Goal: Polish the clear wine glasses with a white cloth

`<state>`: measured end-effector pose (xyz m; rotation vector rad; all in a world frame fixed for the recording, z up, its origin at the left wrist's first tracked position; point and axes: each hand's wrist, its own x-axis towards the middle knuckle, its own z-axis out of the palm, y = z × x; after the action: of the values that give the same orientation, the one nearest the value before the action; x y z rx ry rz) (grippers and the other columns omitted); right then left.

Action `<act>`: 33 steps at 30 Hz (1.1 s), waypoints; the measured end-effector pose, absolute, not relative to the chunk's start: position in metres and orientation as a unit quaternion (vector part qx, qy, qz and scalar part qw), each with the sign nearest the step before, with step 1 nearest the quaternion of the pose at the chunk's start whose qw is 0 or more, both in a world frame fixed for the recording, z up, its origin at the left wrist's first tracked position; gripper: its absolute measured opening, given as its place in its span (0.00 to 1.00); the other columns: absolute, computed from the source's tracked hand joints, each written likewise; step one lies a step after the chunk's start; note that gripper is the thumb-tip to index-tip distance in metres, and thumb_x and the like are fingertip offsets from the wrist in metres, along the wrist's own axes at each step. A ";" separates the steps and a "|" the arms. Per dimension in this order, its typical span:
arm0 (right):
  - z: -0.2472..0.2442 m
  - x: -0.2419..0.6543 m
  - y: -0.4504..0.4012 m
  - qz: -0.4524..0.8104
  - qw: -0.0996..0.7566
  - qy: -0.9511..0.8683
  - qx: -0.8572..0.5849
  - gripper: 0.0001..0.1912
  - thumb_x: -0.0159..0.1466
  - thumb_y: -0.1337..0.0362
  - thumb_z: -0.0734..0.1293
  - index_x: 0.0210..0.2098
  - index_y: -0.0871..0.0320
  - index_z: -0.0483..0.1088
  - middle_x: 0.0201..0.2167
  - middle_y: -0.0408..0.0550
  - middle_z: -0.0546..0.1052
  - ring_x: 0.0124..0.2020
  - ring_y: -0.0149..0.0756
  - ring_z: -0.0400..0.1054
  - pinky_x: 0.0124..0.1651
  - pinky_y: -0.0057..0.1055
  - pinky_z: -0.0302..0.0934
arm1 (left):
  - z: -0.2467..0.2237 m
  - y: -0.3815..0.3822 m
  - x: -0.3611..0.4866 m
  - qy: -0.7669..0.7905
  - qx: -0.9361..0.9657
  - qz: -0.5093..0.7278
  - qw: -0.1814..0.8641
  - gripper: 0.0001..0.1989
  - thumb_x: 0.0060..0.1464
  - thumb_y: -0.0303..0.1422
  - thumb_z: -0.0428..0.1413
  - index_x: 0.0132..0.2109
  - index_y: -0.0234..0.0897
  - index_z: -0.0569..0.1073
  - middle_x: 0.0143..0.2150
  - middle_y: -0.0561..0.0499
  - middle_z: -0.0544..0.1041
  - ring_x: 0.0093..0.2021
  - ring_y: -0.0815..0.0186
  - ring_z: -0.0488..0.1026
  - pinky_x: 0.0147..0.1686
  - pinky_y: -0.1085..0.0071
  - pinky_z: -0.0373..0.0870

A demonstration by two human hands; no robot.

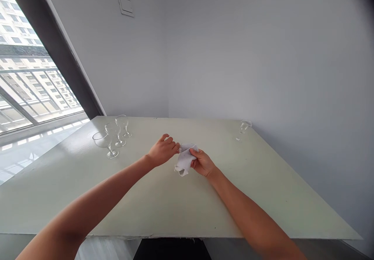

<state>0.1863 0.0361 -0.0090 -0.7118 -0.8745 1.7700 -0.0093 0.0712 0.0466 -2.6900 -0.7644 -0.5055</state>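
Over the middle of the table, my right hand (202, 162) is closed round a crumpled white cloth (185, 158), thumb on top. My left hand (164, 150) is beside the cloth's left edge with its fingers curled; what they hold, if anything, is too small to make out. The cloth hangs down between the hands, with a small loop at its lower end. Three clear stemmed glasses stand upright at the back left: a front one (101, 140), a middle one (112, 129) and a rear one (122, 121). Another clear glass (244, 125) stands at the back right.
The pale table (175, 209) reaches back to grey walls (233, 57). A large window (32, 76) with a dark frame is on the left. A light switch (126, 5) is on the wall. Below the front edge, a dark shape (172, 249) shows at the bottom centre.
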 end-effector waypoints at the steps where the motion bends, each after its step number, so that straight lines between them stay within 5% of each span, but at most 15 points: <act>1: -0.008 0.185 0.034 0.735 0.484 -0.380 -0.286 0.15 0.54 0.55 0.68 0.34 0.60 0.71 0.22 0.43 0.72 0.20 0.27 0.66 0.24 0.27 0.63 | 0.050 0.073 -0.012 -0.269 -0.940 -0.167 0.130 0.13 0.58 0.36 0.45 0.40 0.36 0.72 0.26 0.48 0.72 0.34 0.64 0.67 0.47 0.60 0.55; 5: 0.002 0.183 0.023 0.725 0.384 -0.497 -0.281 0.19 0.51 0.58 0.70 0.39 0.62 0.71 0.30 0.49 0.75 0.30 0.36 0.70 0.27 0.32 0.67 | 0.065 0.081 -0.028 -0.344 -0.929 -0.059 -0.120 0.18 0.53 0.45 0.47 0.28 0.38 0.73 0.21 0.52 0.69 0.24 0.69 0.64 0.32 0.69 0.60; 9: 0.006 0.178 0.017 0.714 0.336 -0.547 -0.279 0.22 0.48 0.60 0.72 0.41 0.61 0.71 0.34 0.50 0.75 0.34 0.40 0.70 0.28 0.35 0.68 | 0.071 0.080 -0.038 -0.347 -0.850 0.085 -0.387 0.21 0.52 0.49 0.45 0.31 0.38 0.74 0.21 0.53 0.70 0.21 0.70 0.64 0.24 0.73 0.59; 11: 0.003 0.175 0.019 0.703 0.374 -0.525 -0.302 0.21 0.49 0.59 0.71 0.40 0.62 0.72 0.34 0.51 0.75 0.34 0.39 0.70 0.27 0.32 0.67 | 0.066 0.073 -0.035 -0.361 -0.865 0.065 -0.342 0.21 0.55 0.46 0.43 0.33 0.37 0.74 0.23 0.51 0.72 0.24 0.68 0.66 0.26 0.72 0.61; 16: -0.009 0.170 0.028 0.740 0.478 -0.350 -0.318 0.15 0.50 0.55 0.71 0.30 0.61 0.71 0.18 0.40 0.71 0.14 0.24 0.61 0.20 0.24 0.61 | 0.047 0.049 -0.022 -0.348 -0.921 -0.117 0.129 0.15 0.56 0.27 0.43 0.48 0.34 0.68 0.37 0.43 0.73 0.42 0.59 0.67 0.44 0.62 0.58; 20: -0.005 0.170 0.025 0.752 0.467 -0.368 -0.283 0.16 0.52 0.54 0.69 0.30 0.61 0.70 0.12 0.37 0.66 0.11 0.22 0.57 0.18 0.23 0.58 | 0.044 0.053 -0.027 -0.304 -0.927 -0.121 0.181 0.12 0.57 0.29 0.44 0.44 0.34 0.69 0.29 0.47 0.72 0.34 0.62 0.67 0.38 0.64 0.57; 24: 0.008 0.175 0.016 0.699 0.385 -0.529 -0.287 0.16 0.50 0.57 0.70 0.33 0.62 0.71 0.23 0.44 0.72 0.18 0.27 0.64 0.20 0.25 0.60 | 0.050 0.064 -0.037 -0.320 -0.936 -0.143 0.006 0.14 0.54 0.43 0.48 0.32 0.39 0.71 0.22 0.53 0.69 0.26 0.68 0.64 0.30 0.70 0.56; 27: 0.017 0.182 0.012 0.633 0.319 -0.630 -0.317 0.12 0.52 0.60 0.68 0.34 0.60 0.71 0.27 0.44 0.73 0.22 0.29 0.65 0.25 0.27 0.62 | 0.054 0.063 -0.041 -0.366 -0.897 -0.111 -0.224 0.19 0.50 0.48 0.50 0.23 0.38 0.68 0.19 0.55 0.64 0.21 0.72 0.58 0.23 0.74 0.52; 33: 0.033 0.200 0.013 0.526 0.242 -0.738 -0.346 0.08 0.55 0.65 0.63 0.34 0.57 0.73 0.31 0.43 0.73 0.23 0.26 0.63 0.26 0.26 0.61 | 0.042 0.056 -0.036 -0.324 -0.759 -0.068 -0.560 0.23 0.49 0.51 0.48 0.27 0.34 0.70 0.19 0.55 0.61 0.20 0.74 0.56 0.22 0.74 0.53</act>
<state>0.2001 0.0134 0.0334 -0.9473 -2.0176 1.4395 -0.0363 0.0561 0.0417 -3.9710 -1.6919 -0.3563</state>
